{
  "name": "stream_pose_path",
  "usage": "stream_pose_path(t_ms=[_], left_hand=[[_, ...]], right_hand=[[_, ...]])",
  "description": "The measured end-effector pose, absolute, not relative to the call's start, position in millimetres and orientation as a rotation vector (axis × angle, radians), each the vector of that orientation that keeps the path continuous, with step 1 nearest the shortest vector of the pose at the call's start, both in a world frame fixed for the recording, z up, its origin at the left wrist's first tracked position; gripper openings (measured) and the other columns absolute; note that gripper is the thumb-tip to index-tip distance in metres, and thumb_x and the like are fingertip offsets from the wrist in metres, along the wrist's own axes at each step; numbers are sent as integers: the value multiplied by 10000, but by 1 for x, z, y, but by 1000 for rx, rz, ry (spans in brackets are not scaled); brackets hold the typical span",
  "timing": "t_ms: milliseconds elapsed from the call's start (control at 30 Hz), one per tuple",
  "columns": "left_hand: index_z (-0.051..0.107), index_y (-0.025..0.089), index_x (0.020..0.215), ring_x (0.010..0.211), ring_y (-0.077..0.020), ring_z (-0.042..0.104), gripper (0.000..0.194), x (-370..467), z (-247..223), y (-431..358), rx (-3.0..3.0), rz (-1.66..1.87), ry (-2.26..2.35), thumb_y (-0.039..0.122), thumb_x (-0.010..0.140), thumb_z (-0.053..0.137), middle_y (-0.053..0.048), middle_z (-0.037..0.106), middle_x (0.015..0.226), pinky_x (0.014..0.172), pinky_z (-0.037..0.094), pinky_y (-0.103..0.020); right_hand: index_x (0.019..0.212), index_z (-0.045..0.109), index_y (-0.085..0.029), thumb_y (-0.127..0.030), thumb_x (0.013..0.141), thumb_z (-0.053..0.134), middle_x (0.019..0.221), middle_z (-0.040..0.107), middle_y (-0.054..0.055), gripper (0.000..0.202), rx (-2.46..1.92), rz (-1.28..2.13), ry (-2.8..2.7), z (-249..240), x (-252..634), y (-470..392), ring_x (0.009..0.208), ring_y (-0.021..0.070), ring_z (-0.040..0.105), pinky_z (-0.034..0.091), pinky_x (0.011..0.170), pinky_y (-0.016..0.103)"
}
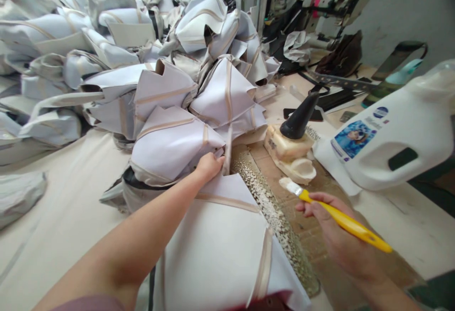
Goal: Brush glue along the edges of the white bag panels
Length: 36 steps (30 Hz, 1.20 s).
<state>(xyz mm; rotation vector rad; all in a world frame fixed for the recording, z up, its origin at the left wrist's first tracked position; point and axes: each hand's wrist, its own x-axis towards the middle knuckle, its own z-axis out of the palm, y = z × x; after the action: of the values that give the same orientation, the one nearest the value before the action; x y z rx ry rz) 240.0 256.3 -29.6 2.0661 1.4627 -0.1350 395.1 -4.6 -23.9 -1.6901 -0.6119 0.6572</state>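
My right hand (336, 225) holds a paintbrush (343, 218) by its yellow handle, with the bristles coated in a whitish paste. The brush tip points at a glue container (289, 152) that has a black cone on top and pale, caked sides. Farther left, my left hand (209, 165) is closed on the edge of a white sewn bag piece (174, 142) with tan seam strips; the fingertips are partly hidden. Nearer to me, below that hand, lies another white bag piece (216, 244) with its flat panel facing up.
A heap of similar white bag pieces (117, 26) fills the back left. On the right stands a large white jug (394, 131) with a handle and blue label. A strip crusted with dried glue (270, 211) runs along the table. A sewing machine (330, 7) is behind.
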Motion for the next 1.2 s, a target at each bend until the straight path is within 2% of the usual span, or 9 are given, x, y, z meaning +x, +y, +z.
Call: stream_pose_path(t_ms=[67, 167, 267, 400, 533, 700, 833, 1033, 1200], left_hand=[[589, 198, 1077, 1170, -256, 442, 344, 224, -22, 237, 2195, -63, 1356, 416, 859, 435, -87, 550, 1196, 975, 350, -398], [513, 336, 1186, 1314, -324, 205, 429, 202, -24, 200, 2469, -200, 1005, 500, 791, 490, 2, 383, 1386, 1008, 194, -598], [487, 305, 1224, 1332, -372, 90, 494, 192, -40, 172, 2619, -370, 827, 529, 784, 469, -15, 372, 1394, 942, 82, -725], [510, 229, 1207, 1337, -340, 100, 481, 195, -57, 162, 2663, -331, 837, 483, 803, 453, -55, 441, 1340, 977, 41, -701], [505, 242, 1211, 1342, -311, 110, 483, 194, -62, 165, 2657, -247, 841, 499, 807, 436, -47, 463, 1319, 1017, 1, -655], [520, 240, 1194, 1343, -304, 111, 479, 187, -70, 166, 2635, -178, 834, 502, 801, 444, -47, 468, 1313, 1033, -38, -629], [532, 231, 1179, 1340, -303, 128, 462, 187, -74, 166, 2599, -126, 832, 478, 794, 464, -57, 483, 1293, 1038, -62, -610], [556, 228, 1141, 1339, -290, 135, 435, 186, -74, 165, 2587, -91, 828, 473, 790, 483, -49, 491, 1286, 1036, -93, -596], [571, 215, 1122, 1335, -280, 155, 416, 185, -79, 168, 2581, -46, 817, 455, 793, 486, -54, 497, 1283, 1045, -95, -573]], right_hand=[[930, 519, -189, -430, 800, 569, 749, 622, 34, 279, -1669, 705, -620, -26, 393, 6, 776, 194, 611, 478, 723, 311], [869, 515, -189, -442, 803, 559, 619, 573, -11, 265, -1636, 792, -635, -32, 388, 27, 692, 173, 612, 485, 686, 293], [829, 510, -186, -448, 815, 534, 556, 546, -29, 263, -1588, 893, -699, -45, 382, 55, 629, 163, 604, 479, 648, 282], [813, 510, -182, -461, 800, 515, 573, 588, -1, 279, -1616, 973, -771, -71, 371, 100, 617, 176, 608, 469, 598, 280], [846, 546, -175, -427, 775, 518, 595, 613, 7, 263, -1744, 1017, -867, -85, 363, 115, 600, 177, 602, 452, 546, 266], [605, 526, -188, -391, 812, 471, 530, 566, -10, 294, -1922, 934, -1145, -65, 365, 65, 523, 144, 540, 401, 495, 241], [540, 495, -188, -488, 808, 485, 437, 502, -18, 403, -2025, 931, -1093, -53, 367, 68, 416, 124, 469, 344, 422, 234], [578, 517, -177, -614, 750, 512, 512, 539, 3, 469, -1830, 811, -1113, -72, 361, 146, 497, 140, 517, 392, 494, 242], [589, 525, -191, -572, 789, 500, 507, 526, -13, 431, -1938, 855, -1225, -68, 357, 84, 490, 134, 496, 391, 522, 248]])
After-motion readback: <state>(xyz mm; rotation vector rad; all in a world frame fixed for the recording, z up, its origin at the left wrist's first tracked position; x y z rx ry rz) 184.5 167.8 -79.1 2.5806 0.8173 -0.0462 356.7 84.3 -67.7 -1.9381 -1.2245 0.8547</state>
